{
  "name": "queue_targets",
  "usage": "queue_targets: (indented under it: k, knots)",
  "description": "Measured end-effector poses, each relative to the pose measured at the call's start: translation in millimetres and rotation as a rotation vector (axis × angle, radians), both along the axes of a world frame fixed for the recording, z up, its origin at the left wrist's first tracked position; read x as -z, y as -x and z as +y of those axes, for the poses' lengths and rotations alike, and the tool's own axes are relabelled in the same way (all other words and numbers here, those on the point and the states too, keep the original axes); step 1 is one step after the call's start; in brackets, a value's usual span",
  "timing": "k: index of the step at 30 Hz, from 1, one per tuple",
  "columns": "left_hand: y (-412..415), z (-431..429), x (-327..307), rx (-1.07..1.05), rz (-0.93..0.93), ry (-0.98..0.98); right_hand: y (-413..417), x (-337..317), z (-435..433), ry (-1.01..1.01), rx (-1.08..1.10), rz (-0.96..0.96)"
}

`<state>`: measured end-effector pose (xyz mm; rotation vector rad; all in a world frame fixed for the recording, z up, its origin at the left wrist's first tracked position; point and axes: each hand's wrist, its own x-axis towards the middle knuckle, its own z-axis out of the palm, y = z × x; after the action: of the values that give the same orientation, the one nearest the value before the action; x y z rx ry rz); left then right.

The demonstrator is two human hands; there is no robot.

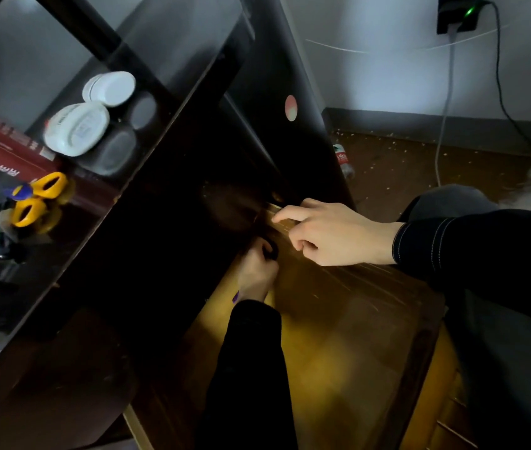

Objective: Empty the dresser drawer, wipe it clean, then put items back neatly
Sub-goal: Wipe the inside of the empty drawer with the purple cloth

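**Left hand** (257, 271): fingers curled closely round a small dark object (271, 249), its kind not discernible. The sleeved forearm comes up from 6 o'clock over the open drawer (339, 352).

**Right hand** (332, 235): index finger straight, its tip touching a pale strip (278, 207) at the drawer's far end. The other fingers are curled under and hold nothing visible. The arm enters from 3 o'clock.

The drawer lies toward 5 o'clock, beside the dresser top (111, 238). On the dresser top, yellow-handled scissors (38, 199) lie at 9 o'clock.
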<state>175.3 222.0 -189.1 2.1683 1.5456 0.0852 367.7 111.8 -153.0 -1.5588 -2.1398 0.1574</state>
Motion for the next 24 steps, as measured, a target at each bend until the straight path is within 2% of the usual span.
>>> queue_targets:
  k: [4,12,14,19,24]
  knots:
    - [8,-30,-3,0.097,0.011,-0.113,1,-6,-2,0.004,-0.003,-0.033]
    - [44,-97,5,0.451,-0.056,-0.053,3,-9,-4,-0.008,-0.001,-0.067]
    - [44,-87,3,0.429,-0.037,-0.031,2,-9,-5,-0.011,0.002,-0.059]
    - [20,-58,-3,0.197,-0.027,-0.064,1,-9,-5,-0.003,0.009,-0.058]
    - [17,-79,-7,0.27,-0.005,-0.039,2,-14,-7,0.018,0.003,-0.052]
